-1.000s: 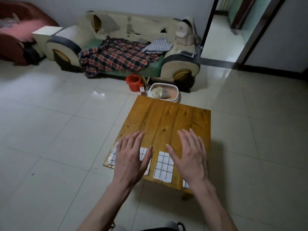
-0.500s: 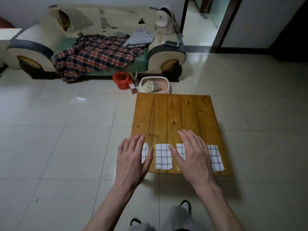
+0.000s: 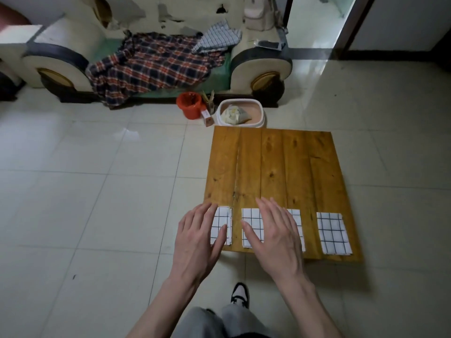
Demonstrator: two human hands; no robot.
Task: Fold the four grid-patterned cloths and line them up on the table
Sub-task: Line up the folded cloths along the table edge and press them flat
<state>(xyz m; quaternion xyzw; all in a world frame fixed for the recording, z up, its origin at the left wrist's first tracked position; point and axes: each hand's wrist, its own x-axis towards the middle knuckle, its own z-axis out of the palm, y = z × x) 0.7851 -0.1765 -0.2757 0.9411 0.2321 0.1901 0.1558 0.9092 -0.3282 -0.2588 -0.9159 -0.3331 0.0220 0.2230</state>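
Wooden planks make up the surface (image 3: 273, 167), and four folded grid-patterned cloths lie in a row along its near edge, each with its long axis running near to far. At the left, the left hand (image 3: 197, 237) is flat with fingers straight, holding nothing; its thumb and fingertips overlap the left side of the first cloth (image 3: 223, 223), though whether it presses or only hovers cannot be told. Next, the second cloth (image 3: 251, 222) shows beside the thumb of the right hand (image 3: 275, 235), which is also spread flat with an empty grip, and covers much of the third cloth (image 3: 296, 222). Farthest right, the fourth cloth (image 3: 333, 232) lies uncovered, well apart from the left hand and just right of the right hand, so the right hand is nearer for any last straightening. By my judgement the row already looks complete.
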